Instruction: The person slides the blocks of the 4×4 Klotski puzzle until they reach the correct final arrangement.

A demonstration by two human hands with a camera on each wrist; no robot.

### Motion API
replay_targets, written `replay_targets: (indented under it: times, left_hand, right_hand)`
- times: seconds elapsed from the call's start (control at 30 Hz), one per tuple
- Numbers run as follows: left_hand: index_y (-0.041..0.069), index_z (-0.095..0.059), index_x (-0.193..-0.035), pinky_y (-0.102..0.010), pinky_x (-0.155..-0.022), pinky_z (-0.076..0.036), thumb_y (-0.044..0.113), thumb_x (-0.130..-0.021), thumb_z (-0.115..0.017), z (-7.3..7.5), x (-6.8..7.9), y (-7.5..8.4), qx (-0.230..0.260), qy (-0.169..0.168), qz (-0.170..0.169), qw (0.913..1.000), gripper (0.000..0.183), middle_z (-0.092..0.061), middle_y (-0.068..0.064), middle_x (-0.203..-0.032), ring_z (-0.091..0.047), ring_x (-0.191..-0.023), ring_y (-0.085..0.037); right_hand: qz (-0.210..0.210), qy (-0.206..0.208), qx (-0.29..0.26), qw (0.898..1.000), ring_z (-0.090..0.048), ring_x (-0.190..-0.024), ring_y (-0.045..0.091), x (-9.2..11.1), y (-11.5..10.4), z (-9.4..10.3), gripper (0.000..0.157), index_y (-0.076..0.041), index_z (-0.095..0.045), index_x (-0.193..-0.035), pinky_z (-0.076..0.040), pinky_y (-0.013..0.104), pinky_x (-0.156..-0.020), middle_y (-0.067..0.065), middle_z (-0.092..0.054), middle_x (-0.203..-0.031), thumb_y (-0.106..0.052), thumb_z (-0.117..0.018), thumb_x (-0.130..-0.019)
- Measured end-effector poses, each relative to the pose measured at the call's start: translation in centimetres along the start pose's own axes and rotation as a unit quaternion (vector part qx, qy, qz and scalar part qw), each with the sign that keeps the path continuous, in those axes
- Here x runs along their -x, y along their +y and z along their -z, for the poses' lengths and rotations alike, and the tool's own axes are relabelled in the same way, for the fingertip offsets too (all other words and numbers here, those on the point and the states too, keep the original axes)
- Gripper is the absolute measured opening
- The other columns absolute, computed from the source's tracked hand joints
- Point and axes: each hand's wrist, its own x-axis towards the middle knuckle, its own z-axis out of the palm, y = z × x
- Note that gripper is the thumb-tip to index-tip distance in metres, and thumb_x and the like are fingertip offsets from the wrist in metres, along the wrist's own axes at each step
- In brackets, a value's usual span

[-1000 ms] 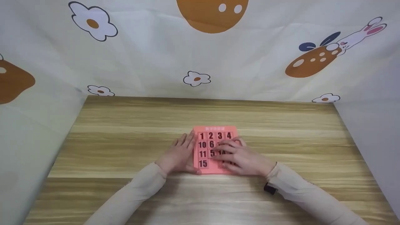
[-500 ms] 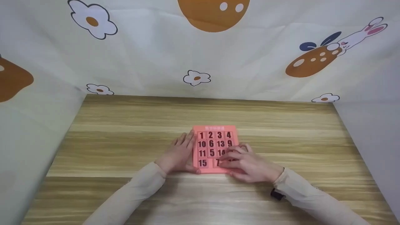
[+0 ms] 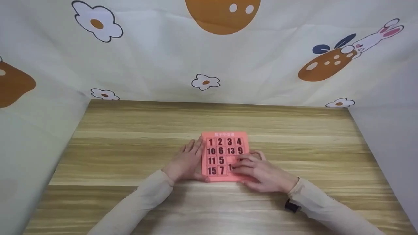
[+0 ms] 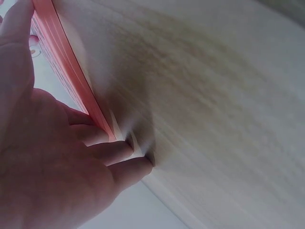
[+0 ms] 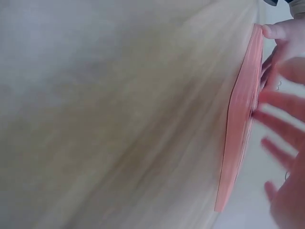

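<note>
A pink number sliding puzzle (image 3: 225, 134) lies flat on the table, with black-numbered tiles in rows. My left hand (image 3: 185, 162) rests along its left side, fingers extended and thumb at the near left corner; in the left wrist view the fingers lie along the puzzle's edge (image 4: 71, 67). Over the lower right tiles is my right hand (image 3: 265, 173), its fingertips on a partly covered tile (image 3: 230, 167) in the third column. Just above that tile shows a bare gap. The 7 tile (image 3: 222, 170) sits beside the 15 tile (image 3: 212, 170). Several lower right tiles are hidden by the right hand.
The wood-grain table (image 3: 147, 124) extends around the puzzle on all sides. A pale patterned cloth (image 3: 156, 58) hangs at the back and both sides. The right wrist wears a black band (image 3: 292, 206).
The 7 tile has slid left to beside the 15. A tile, the 14 earlier, has moved down in the third column, opening a gap above. The right hand has shifted right; the left stays.
</note>
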Motion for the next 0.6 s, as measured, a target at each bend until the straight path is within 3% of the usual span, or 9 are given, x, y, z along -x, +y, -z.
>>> replay_targets:
  times: [0.1,0.27,0.33,0.5,0.6]
  left_hand:
    - [0.0,-0.004,-0.154,-0.05,-0.116,-0.009,0.069,-0.071,-0.069,0.0,0.0,0.1,0.001,-0.002,0.001,1.0,0.126,0.005,-0.016,-0.16,-0.003,-0.144,-0.039]
    - [0.0,-0.003,-0.154,-0.05,-0.116,-0.009,0.069,-0.071,-0.069,-0.1,-0.1,0.1,0.005,-0.008,0.007,0.9999,0.126,0.007,-0.015,-0.16,-0.003,-0.144,-0.038]
    - [0.0,-0.004,-0.154,-0.05,-0.116,-0.01,0.07,-0.071,-0.069,-0.1,-0.2,0.1,0.005,-0.009,0.006,0.9999,0.126,0.006,-0.015,-0.16,-0.003,-0.144,-0.038]
    - [0.001,-0.004,-0.154,-0.051,-0.116,-0.009,0.069,-0.07,-0.07,-0.2,-0.2,0.1,0.009,-0.007,0.008,0.9999,0.127,0.006,-0.015,-0.16,-0.003,-0.144,-0.038]
    - [0.001,-0.004,-0.154,-0.051,-0.116,-0.009,0.068,-0.07,-0.071,-0.2,-0.2,0.1,0.011,-0.005,0.011,0.9999,0.127,0.007,-0.014,-0.16,-0.003,-0.144,-0.038]
  right_hand:
    - [0.011,0.009,-0.01,1.0,-0.048,-0.125,0.027,-0.2,0.0,0.1,0.031,-0.011,-0.068,-0.117,-0.031,0.062,-0.099,0.004,-0.063,-0.126,-0.025,-0.065,-0.089]
    - [-0.053,0.002,-0.002,0.999,-0.036,-0.134,0.035,-1.2,0.7,-0.1,0.043,-0.007,-0.059,-0.13,-0.028,0.063,-0.103,0.013,-0.049,-0.142,-0.03,-0.06,-0.093]
    - [-0.061,-0.004,0.001,0.998,-0.035,-0.135,0.036,-1.4,1.0,-0.1,0.045,-0.006,-0.058,-0.131,-0.027,0.062,-0.104,0.015,-0.047,-0.143,-0.031,-0.058,-0.094]
    - [-0.015,0.022,-0.029,0.999,-0.051,-0.121,0.027,-1.2,1.2,-0.1,0.031,-0.008,-0.066,-0.116,-0.028,0.062,-0.101,0.008,-0.063,-0.123,-0.027,-0.06,-0.093]
    - [-0.002,0.04,-0.034,0.999,-0.053,-0.118,0.026,-1.5,1.2,-0.1,0.026,-0.008,-0.067,-0.112,-0.029,0.062,-0.099,0.005,-0.066,-0.118,-0.024,-0.06,-0.092]
